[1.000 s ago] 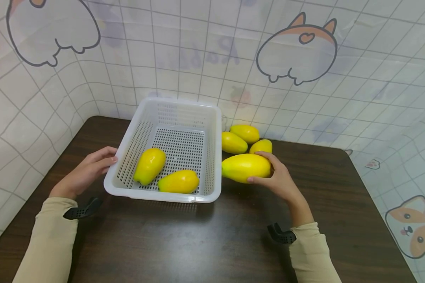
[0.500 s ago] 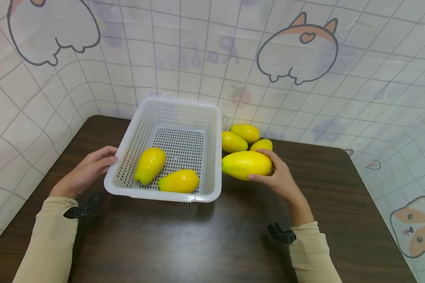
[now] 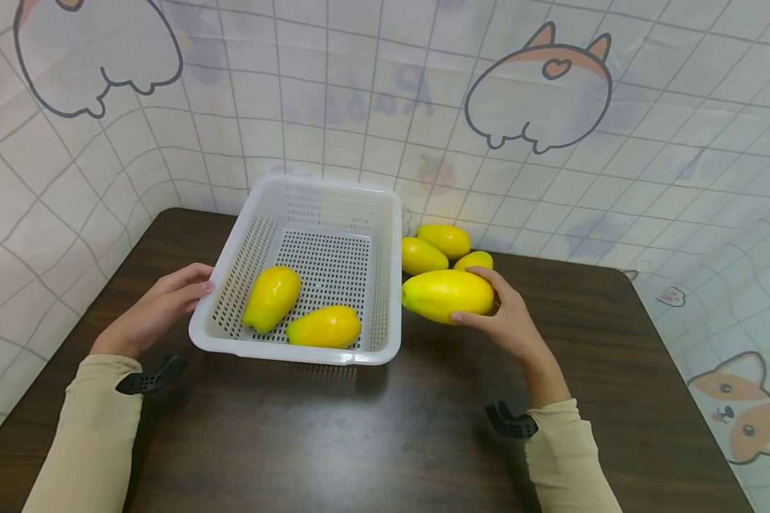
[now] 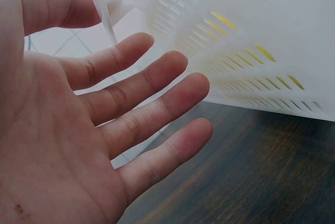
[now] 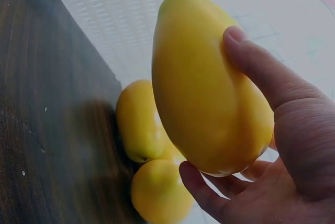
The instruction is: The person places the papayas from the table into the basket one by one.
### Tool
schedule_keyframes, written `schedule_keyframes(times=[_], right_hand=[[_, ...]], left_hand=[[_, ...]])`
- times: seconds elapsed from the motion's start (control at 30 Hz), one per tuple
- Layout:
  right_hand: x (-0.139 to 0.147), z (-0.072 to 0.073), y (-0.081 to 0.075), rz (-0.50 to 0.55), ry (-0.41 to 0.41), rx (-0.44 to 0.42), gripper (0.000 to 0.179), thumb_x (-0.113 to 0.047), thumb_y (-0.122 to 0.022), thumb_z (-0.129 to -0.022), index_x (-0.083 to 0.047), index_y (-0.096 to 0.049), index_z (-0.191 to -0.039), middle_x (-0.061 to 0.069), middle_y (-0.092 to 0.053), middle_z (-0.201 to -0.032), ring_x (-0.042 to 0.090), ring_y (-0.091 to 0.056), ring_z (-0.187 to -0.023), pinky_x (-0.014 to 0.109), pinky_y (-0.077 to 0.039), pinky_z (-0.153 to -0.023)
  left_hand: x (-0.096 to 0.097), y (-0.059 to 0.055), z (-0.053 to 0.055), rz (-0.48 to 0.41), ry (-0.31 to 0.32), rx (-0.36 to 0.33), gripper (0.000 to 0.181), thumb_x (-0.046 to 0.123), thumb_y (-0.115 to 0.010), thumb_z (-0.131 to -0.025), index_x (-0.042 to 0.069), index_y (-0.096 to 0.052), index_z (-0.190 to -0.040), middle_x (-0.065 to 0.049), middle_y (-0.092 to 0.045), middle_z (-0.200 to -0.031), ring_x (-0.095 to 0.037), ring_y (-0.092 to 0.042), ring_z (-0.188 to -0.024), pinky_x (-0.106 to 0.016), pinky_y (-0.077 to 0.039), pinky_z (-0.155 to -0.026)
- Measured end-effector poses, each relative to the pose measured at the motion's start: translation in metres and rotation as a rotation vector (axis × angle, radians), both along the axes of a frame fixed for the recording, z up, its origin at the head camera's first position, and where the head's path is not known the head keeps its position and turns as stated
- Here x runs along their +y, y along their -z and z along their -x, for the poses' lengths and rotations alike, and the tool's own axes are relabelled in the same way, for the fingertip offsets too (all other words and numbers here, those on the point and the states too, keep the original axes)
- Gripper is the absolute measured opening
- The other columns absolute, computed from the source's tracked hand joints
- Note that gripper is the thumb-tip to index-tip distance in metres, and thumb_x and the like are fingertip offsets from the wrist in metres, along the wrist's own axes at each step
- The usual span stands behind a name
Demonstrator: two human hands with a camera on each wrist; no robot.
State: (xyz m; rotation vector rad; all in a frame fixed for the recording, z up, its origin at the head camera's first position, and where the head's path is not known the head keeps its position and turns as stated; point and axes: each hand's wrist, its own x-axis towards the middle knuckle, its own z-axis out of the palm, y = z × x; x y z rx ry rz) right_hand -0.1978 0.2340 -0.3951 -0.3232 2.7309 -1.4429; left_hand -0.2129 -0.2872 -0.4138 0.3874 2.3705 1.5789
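My right hand (image 3: 510,317) grips a large yellow papaya (image 3: 445,296) with a greenish tip, thumb on the near side and fingers round its far end. The papaya (image 5: 204,88) is raised off the table in the right wrist view, just right of a white plastic basket (image 3: 295,350). Two more papayas, one upright-leaning (image 3: 272,299) and one lying sideways (image 3: 325,328), are inside the basket. At its left rim is my left hand (image 3: 157,306); in the left wrist view its thumb reaches over the rim while the fingers (image 4: 183,96) stay straight outside the slotted wall.
Behind the held fruit, three other yellow fruits lie by the wall: one at the back (image 3: 445,241), one against the basket (image 3: 423,256) and one partly hidden (image 3: 475,261). The dark wooden table (image 3: 334,442) meets a white tile-patterned sheet (image 3: 334,100) at the back and sides.
My right hand has lifted the papaya slightly up and away, covering more of the fruit behind. The left hand and the basket stay nearly still.
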Motion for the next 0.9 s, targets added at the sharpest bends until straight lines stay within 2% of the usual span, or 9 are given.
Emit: schedule_keyframes(times=[0.4,0.73,0.9], right_hand=[[-0.002,-0.001,-0.007,0.011,-0.012,0.028,0.073,-0.023,-0.077,-0.082,-0.019,-0.039,-0.144,0.007,-0.043,-0.142,0.025,-0.049,-0.114,0.045,-0.044,-0.095],[-0.006,-0.001,-0.012,0.027,-0.017,0.036,0.071,-0.022,-0.077,-0.083,-0.021,-0.040,-0.144,0.003,-0.043,-0.143,0.022,-0.048,-0.115,0.043,-0.044,-0.096],[-0.010,-0.001,-0.015,0.037,-0.022,0.039,0.070,-0.022,-0.077,-0.082,-0.026,-0.042,-0.143,0.003,-0.045,-0.141,0.020,-0.049,-0.112,0.041,-0.044,-0.096]], left_hand=[[0.001,-0.002,-0.001,0.014,-0.004,-0.007,0.041,0.035,-0.040,-0.103,0.009,-0.043,-0.134,0.011,-0.050,-0.124,-0.004,-0.061,-0.101,-0.021,-0.048,-0.086],[0.001,-0.002,-0.001,0.015,-0.006,-0.005,0.041,0.035,-0.040,-0.103,0.008,-0.044,-0.134,0.011,-0.051,-0.123,-0.003,-0.061,-0.101,-0.020,-0.048,-0.086],[0.001,-0.002,-0.001,0.018,-0.007,-0.002,0.041,0.035,-0.040,-0.104,0.008,-0.044,-0.134,0.010,-0.051,-0.124,-0.003,-0.061,-0.102,-0.019,-0.048,-0.086]])
